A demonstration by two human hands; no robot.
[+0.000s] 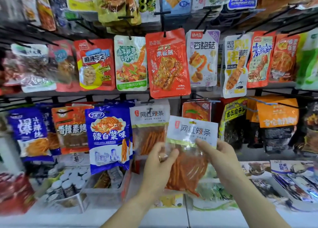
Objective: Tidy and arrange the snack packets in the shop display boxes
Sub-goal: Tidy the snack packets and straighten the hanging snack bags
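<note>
Both my left hand [159, 160] and right hand [217, 156] pinch the packet [189, 152]; its hole may miss the hook [150, 111] just up-left.

A clear-windowed white-topped packet of orange spicy strips [189, 152] sat between the left hand [157, 165] and right hand [218, 157], just right of an identical hanging packet [148, 129]. A blue-and-white noodle-snack packet [108, 138] hung further left; clear plastic display boxes [103, 190] lay below.

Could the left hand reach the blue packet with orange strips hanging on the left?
Probably yes, but not freely. The left hand is gripping the clear packet with a white label and orange strips, shared with the right hand. The blue packet hangs just beside it, with nothing between.
</note>
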